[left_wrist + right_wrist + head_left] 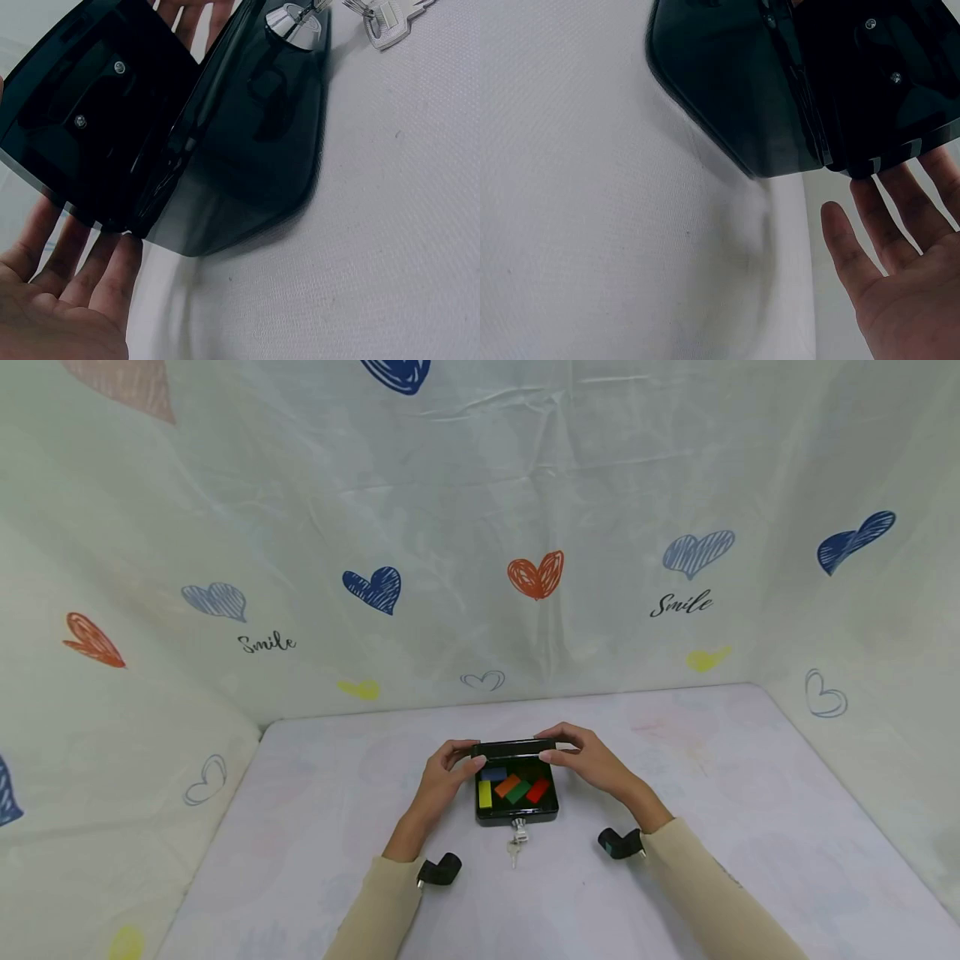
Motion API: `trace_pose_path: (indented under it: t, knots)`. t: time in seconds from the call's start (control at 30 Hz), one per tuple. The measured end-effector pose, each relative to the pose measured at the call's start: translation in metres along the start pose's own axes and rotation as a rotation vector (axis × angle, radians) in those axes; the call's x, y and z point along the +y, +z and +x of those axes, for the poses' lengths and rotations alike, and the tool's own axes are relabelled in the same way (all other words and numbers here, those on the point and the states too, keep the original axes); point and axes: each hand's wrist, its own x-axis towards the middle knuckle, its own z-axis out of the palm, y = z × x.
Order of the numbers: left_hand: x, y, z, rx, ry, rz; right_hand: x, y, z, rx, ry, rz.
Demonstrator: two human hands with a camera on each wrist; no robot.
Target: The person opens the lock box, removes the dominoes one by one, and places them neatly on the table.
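Observation:
A small black cash box [495,818] stands on the table with its lid [513,749] raised at the back. My left hand [438,777] grips the lid's left end, thumb in front and fingers behind. At the other end, my right hand [592,762] holds the lid the same way. Inside lie a blue block [493,774], a yellow block [485,794], an orange block [507,785], a green block [517,791] and a red block [537,791]. A silver lock [296,28] sticks out of the front wall, with keys [513,852] hanging from it.
The box sits around the middle of a white-covered table [337,827]. Behind it hangs a pale sheet [450,527] printed with hearts and the word Smile. A black wrist camera [440,869] sits by the left sleeve, another black camera [619,843] by the right.

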Motion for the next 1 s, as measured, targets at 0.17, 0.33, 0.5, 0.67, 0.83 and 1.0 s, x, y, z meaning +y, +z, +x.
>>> trace_pose_path:
  t: [0.17,0.33,0.5,0.67,0.83,1.0]
  knots:
    - [0.0,0.0,0.0,0.01,-0.009,0.006,-0.001,0.001,0.001,0.005,0.012,-0.003]
    - [0.001,0.0,0.0,0.032,-0.031,0.012,0.008,0.002,0.006,0.012,0.001,0.015]
    - [0.002,0.0,0.0,0.048,-0.046,0.019,0.03,0.004,0.013,0.034,0.016,0.02]
    - [0.005,0.001,-0.001,0.055,-0.062,0.036,0.033,0.004,0.015,0.046,0.016,0.014]
    - [0.007,0.002,0.0,0.067,-0.065,0.037,0.032,0.003,0.015,0.054,0.014,0.004]
    - [0.009,0.005,0.0,0.068,-0.061,0.045,0.035,0.002,0.014,0.061,0.026,0.004]
